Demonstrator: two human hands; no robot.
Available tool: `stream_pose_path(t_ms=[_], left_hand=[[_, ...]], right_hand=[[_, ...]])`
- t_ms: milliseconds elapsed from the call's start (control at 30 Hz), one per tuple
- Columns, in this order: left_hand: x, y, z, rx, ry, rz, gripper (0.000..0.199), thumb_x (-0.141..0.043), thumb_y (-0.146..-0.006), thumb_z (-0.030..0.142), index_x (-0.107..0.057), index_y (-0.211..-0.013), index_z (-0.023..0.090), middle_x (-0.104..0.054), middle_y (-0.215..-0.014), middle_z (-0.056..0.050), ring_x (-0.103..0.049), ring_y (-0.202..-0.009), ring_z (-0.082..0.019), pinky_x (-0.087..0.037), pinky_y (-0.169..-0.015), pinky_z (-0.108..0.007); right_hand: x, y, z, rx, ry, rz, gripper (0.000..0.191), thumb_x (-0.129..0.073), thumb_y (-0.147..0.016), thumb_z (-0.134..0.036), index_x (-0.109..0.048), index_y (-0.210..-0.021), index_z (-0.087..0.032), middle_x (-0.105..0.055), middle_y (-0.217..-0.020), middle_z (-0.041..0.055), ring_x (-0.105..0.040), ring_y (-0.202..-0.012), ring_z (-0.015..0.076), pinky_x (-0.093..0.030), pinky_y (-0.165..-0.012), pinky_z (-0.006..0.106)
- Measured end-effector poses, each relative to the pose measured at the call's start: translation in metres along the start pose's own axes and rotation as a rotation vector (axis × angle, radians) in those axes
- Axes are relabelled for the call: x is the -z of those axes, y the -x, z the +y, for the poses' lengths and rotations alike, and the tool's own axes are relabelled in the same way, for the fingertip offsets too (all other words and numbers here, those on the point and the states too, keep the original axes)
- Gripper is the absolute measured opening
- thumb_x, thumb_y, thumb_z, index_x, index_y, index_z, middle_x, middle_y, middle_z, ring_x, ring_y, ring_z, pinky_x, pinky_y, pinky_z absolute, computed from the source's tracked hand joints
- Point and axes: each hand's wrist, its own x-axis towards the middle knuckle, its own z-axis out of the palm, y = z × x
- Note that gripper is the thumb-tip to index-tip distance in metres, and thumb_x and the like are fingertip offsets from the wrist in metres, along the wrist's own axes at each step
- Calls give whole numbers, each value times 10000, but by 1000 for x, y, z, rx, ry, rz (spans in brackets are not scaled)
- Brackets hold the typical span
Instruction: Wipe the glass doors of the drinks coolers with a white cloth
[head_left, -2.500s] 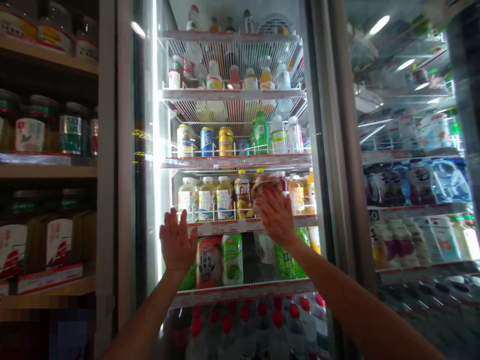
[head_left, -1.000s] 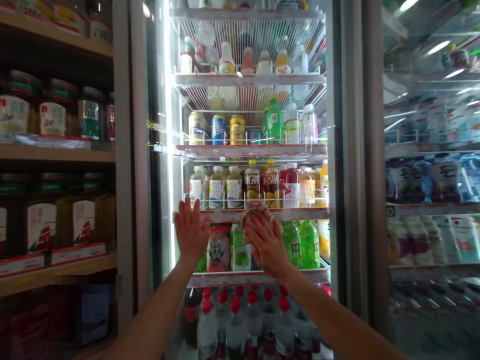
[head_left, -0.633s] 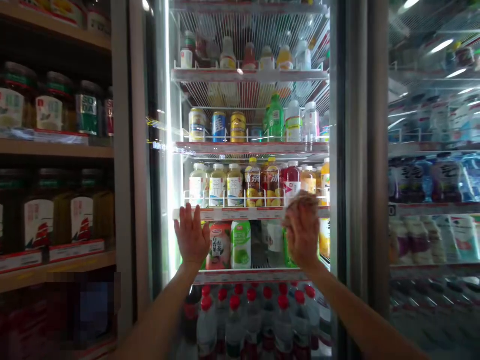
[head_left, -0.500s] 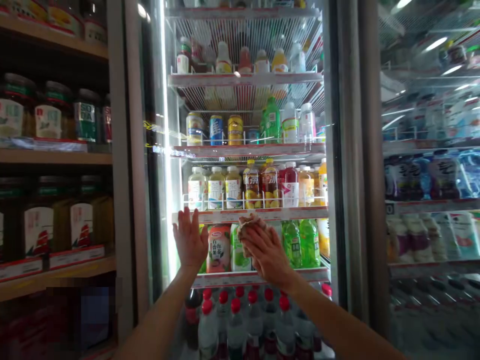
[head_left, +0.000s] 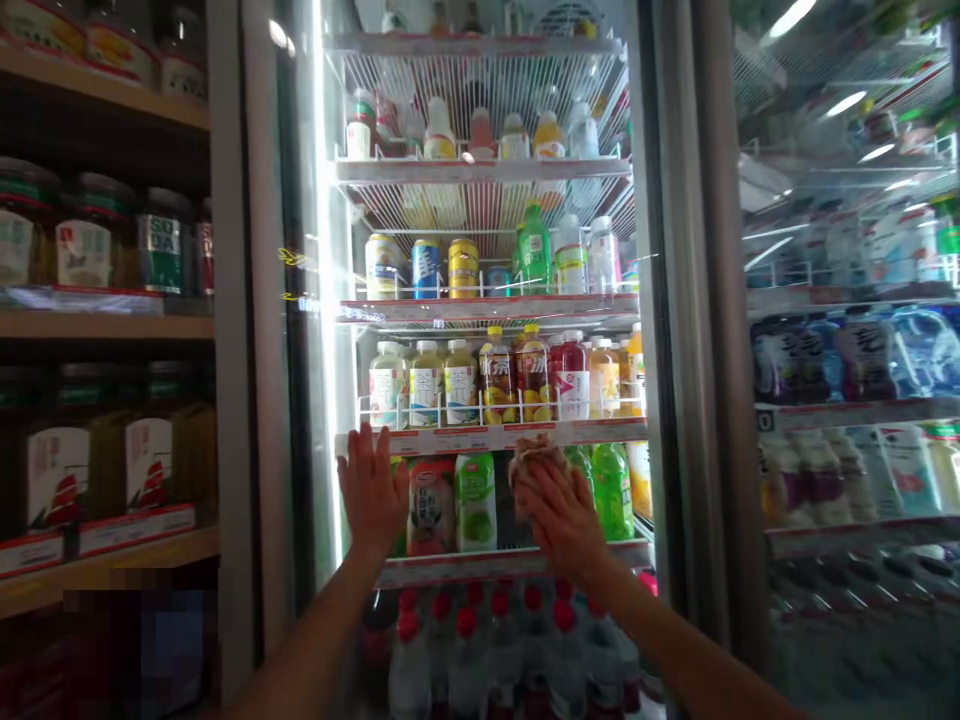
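Observation:
In front of me is the glass door [head_left: 487, 275] of a lit drinks fridge. My left hand [head_left: 373, 490] lies flat with its fingers spread against the glass, at the left side of the pane. My right hand [head_left: 559, 510] presses a crumpled, brownish-pink cloth [head_left: 536, 460] on the glass, right of the middle. Behind the glass, between my hands, stand a red bottle [head_left: 431, 508] and a green-and-white bottle [head_left: 476, 500]. Green bottles [head_left: 613, 490] show to the right of my right hand.
Shelves behind the glass hold cans [head_left: 463, 268] and bottles [head_left: 496, 375]; red-capped bottles [head_left: 465, 650] stand at the bottom. Wooden shelves with bottles [head_left: 150, 460] are on the left. A metal door frame [head_left: 701, 330] separates another fridge section [head_left: 855, 360] on the right.
My right hand and the cloth have moved right across the glass, uncovering the green-and-white bottle. My left hand stays on the pane. The view has shifted slightly.

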Motion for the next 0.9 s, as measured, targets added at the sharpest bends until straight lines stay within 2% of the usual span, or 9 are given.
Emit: stream_pose_path(t_ms=[233,300,433,500,567,667,733,800,900], left_hand=[[-2,1,3,17,9,7,566,-366,-872,306,-229,-1404,174,-231,-1474,-139,-134,-1379,-262,-135,-1095,-496],[-3,1,4,20,5,10,571,-369,-871,304,-220,-1407,178,-227,-1476,-136,-129,-1380,-258,-131,-1096,-496],[-2,1,1,6,-7,5,568,-371,-874,305,-217,-1407,186,-222,-1478,-130,-131,-1380,-252,-141,-1096,-494],[-1,1,-1,4,-5,-5,562,-375,-874,309,-234,-1403,182,-228,-1475,-130,-137,-1379,-251,-149,-1095,-492],[0,2,-1,9,3,-20,557,-374,-872,316,-248,-1398,183,-233,-1475,-124,-144,-1378,-249,-153,-1096,-490],[-1,2,0,31,16,-21,556,-369,-869,321,-253,-1396,187,-225,-1479,-117,-139,-1379,-250,-146,-1099,-493],[-2,3,1,36,23,-12,561,-365,-868,321,-245,-1399,186,-219,-1481,-117,-130,-1380,-255,-135,-1100,-500],[-2,3,2,36,30,-16,563,-363,-870,322,-240,-1401,182,-214,-1482,-123,-123,-1381,-261,-127,-1100,-505],[-1,2,1,36,48,-26,555,-363,-876,322,-248,-1398,177,-218,-1479,-133,-122,-1380,-265,-127,-1100,-503]], right_hand=[[20,18,78,-431,252,244,521,-408,-858,-224,-324,-1373,-233,-306,-1444,132,-283,-1325,290,-278,-1011,533],[15,14,65,-408,228,243,539,-403,-857,-218,-298,-1385,-223,-287,-1452,134,-260,-1336,285,-291,-1010,520],[0,6,7,-43,55,32,487,-421,-830,-177,-418,-1314,-230,-398,-1401,78,-268,-1337,228,-229,-1070,466],[0,7,0,59,22,-41,461,-425,-825,-172,-467,-1276,-255,-438,-1376,45,-286,-1329,210,-194,-1088,458],[6,10,20,-9,65,-25,471,-428,-830,-188,-448,-1296,-255,-408,-1397,58,-285,-1329,225,-201,-1080,478],[19,11,70,-325,208,146,543,-423,-849,-224,-321,-1382,-237,-320,-1442,109,-276,-1330,280,-244,-1038,538],[22,9,86,-468,266,241,592,-420,-856,-230,-234,-1418,-235,-284,-1457,124,-273,-1327,304,-271,-1013,559],[19,10,73,-442,247,243,611,-422,-852,-211,-211,-1425,-228,-265,-1464,129,-262,-1332,306,-287,-1009,550],[9,18,23,-134,107,61,571,-428,-824,-155,-327,-1380,-231,-324,-1444,91,-260,-1339,257,-261,-1052,499]])
